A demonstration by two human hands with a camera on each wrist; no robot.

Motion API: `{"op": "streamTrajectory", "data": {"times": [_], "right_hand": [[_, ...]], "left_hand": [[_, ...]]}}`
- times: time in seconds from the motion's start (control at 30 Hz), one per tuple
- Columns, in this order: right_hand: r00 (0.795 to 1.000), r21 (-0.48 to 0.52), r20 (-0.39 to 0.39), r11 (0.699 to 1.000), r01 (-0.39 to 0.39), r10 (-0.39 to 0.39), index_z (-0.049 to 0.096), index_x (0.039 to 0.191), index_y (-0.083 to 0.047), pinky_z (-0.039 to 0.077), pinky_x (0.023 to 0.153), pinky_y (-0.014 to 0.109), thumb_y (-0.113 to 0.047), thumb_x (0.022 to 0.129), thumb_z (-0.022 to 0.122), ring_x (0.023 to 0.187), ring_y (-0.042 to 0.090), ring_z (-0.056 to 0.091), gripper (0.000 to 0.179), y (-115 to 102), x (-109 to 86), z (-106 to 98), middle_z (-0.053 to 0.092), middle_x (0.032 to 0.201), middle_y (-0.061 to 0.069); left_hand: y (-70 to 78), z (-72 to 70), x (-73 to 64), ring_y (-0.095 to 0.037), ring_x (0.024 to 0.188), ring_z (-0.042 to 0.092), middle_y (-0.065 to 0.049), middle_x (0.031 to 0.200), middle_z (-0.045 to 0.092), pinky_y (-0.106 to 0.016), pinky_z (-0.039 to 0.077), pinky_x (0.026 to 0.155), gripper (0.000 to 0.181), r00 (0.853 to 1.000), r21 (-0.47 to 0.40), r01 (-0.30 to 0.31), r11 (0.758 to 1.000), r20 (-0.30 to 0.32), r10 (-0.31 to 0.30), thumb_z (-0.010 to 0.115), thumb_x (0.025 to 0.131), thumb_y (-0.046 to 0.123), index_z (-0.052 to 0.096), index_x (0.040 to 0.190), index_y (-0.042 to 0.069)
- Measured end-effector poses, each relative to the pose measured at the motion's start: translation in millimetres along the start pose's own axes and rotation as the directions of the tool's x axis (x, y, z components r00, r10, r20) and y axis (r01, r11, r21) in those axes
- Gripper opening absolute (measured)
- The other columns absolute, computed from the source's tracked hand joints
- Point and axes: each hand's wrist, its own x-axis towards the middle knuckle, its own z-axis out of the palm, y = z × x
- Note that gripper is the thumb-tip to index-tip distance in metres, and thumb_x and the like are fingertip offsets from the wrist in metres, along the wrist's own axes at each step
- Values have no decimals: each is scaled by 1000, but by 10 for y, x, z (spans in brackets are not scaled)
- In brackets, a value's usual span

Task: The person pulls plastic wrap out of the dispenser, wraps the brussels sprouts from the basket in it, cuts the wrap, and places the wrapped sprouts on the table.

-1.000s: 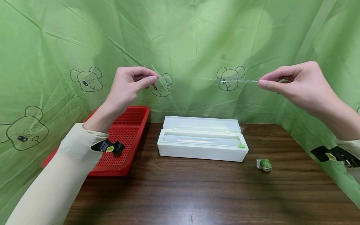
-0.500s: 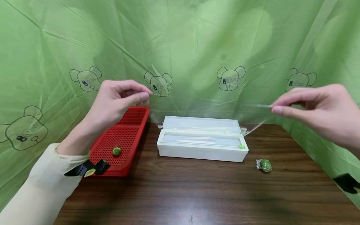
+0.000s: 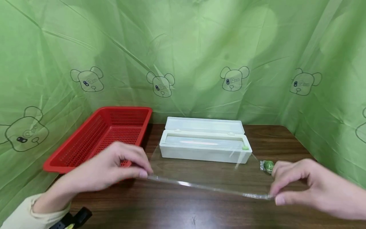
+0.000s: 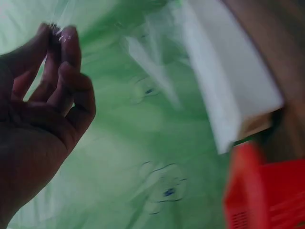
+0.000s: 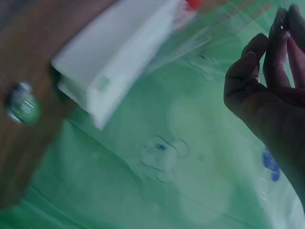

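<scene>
A clear sheet of plastic wrap (image 3: 184, 183) is stretched between my two hands, low over the front of the table. Its near edge runs from the left hand down to the right hand. My left hand (image 3: 114, 168) pinches one corner between thumb and fingers; the left wrist view shows the pinch of that hand (image 4: 52, 81) too. With thumb and fingertips my right hand (image 3: 306, 187) grips the other corner. Behind, the film reaches back to an open white wrap dispenser box (image 3: 206, 155), with a green slider (image 3: 245, 148) at its right end.
A red perforated basket (image 3: 100, 140) stands at the left, partly behind my left hand. Beside my right hand lies a small green ball-shaped item in clear wrap (image 3: 268, 166). A green printed curtain (image 3: 197, 47) encloses the wooden table (image 3: 171, 210).
Both hands have come down and toward me from in front of the curtain, drawing the wrap out over the table. Box and basket stay where they were.
</scene>
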Motion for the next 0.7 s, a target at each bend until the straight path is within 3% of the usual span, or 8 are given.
{"op": "streamTrajectory", "data": {"times": [0.1,0.2,0.3,0.4,0.5,0.7], "right_hand": [[998,2,53,999,-42,42,80,108,-20,49,73,29,7,84,81,86,10,60,36,101,-68,227,68,89,-6],[993,63,85,994,-86,81,81,101,-20,50,69,29,3,85,81,82,9,59,28,252,-147,432,65,83,-4],[991,117,103,989,-92,80,81,98,-14,51,65,28,6,84,81,81,8,60,24,456,-215,606,67,80,0],[985,130,114,981,-147,133,81,95,-13,52,63,24,5,85,81,81,2,61,21,603,-267,747,71,82,-2],[972,154,130,965,-214,194,82,92,-13,52,60,21,7,85,80,78,-5,59,21,716,-302,847,72,80,-2],[968,176,151,958,-227,202,82,90,-13,51,53,18,9,83,79,74,-10,56,23,862,-315,970,71,81,-3]], "left_hand": [[-122,224,-138,-7,86,68,13,99,74,-29,57,73,20,995,-14,-4,1000,96,5,77,96,9,80,108,25],[-248,457,-248,-1,87,66,16,98,73,-25,57,74,16,986,-11,2,1000,165,0,76,97,12,81,107,23],[-374,673,-322,5,86,62,20,96,71,-20,54,76,12,980,42,0,999,200,-8,79,95,16,82,102,25],[-505,859,-359,8,88,61,21,94,69,-15,51,80,11,975,86,-33,996,222,13,81,93,15,82,98,24],[-612,996,-386,10,90,60,22,94,68,-12,49,82,13,969,128,-44,991,246,11,82,91,12,82,96,24],[-729,1135,-430,11,92,57,24,96,63,-11,46,83,12,961,201,-17,980,275,-40,83,89,15,82,93,27]]}}
